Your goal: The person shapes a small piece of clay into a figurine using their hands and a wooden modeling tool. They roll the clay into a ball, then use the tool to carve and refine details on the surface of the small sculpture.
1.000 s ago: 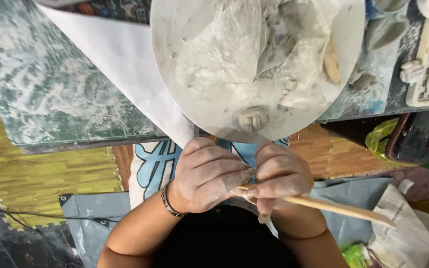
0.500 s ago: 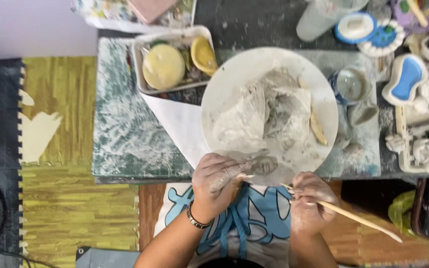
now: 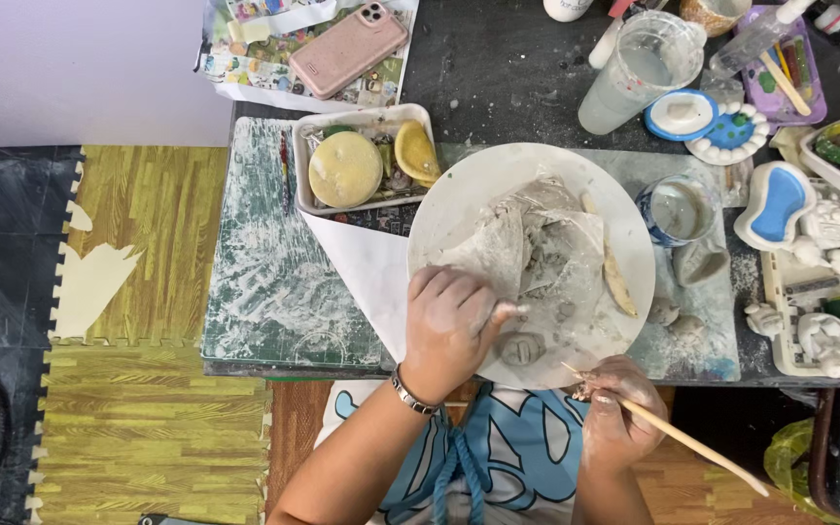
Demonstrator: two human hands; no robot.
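The left hand (image 3: 449,331) presses fingertips onto the plastic-wrapped clay (image 3: 537,258), steadying the white plate (image 3: 459,190) at the counter (image 3: 264,282) edge, while the right hand (image 3: 619,413) keeps its grip closed around a wooden stick (image 3: 702,447) held clear

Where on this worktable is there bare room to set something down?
The dusty green cutting mat lies bare left of the round white plate. Dark tabletop shows between pink phone and clear plastic cup. The right side is crowded with small clay figures.

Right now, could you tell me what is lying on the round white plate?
On the round white plate lie crumpled clear plastic over grey clay, a tan wooden tool and a small clay piece. The left hand covers the plate's near-left part, and the plastic blurs the clay underneath.
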